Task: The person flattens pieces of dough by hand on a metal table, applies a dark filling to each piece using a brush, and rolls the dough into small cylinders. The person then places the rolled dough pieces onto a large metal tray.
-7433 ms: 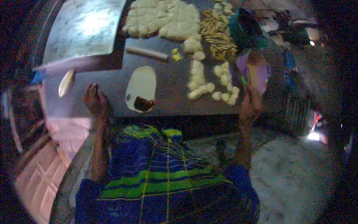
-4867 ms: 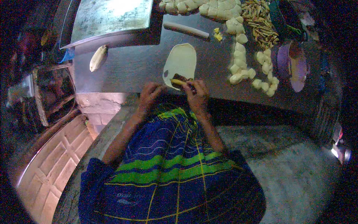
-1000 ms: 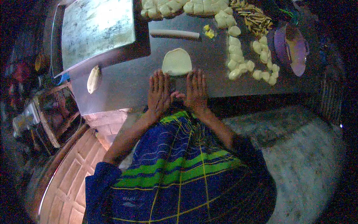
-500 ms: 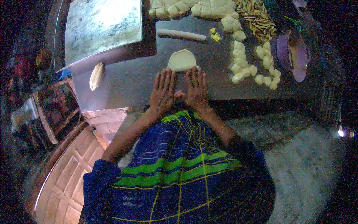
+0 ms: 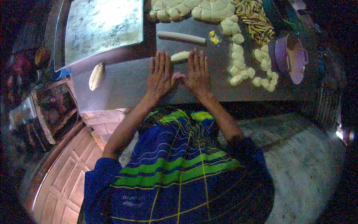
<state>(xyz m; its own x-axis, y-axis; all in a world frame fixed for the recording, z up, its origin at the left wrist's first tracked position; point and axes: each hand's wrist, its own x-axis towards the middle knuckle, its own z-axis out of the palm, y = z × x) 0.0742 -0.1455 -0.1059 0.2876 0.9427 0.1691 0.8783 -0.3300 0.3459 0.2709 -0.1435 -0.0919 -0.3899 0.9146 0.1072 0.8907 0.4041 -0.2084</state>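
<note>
Fingers of the left hand lie flat and straight, close together, pointing away from the person. The right hand looks the same. Both hands are stretched out and not curled around anything. Their inner fingers lie right at the two ends of a small pale dough roll and look like they touch it. Any part of it under the fingers cannot be seen. The thumbs point at each other, on the near side of the dough roll.

The dough roll lies sideways on a dark table. Just past it is a long pale stick. Past it and to its right sits a little yellow lump. More to its right are two rows of dough balls, and then a purple tub. Far past it are big slabs of dough, with a heap of thin brown strips to the right. To its left and farther away is a big shiny metal sheet. Well to its left, a bit nearer the person, lies another long dough piece.
</note>
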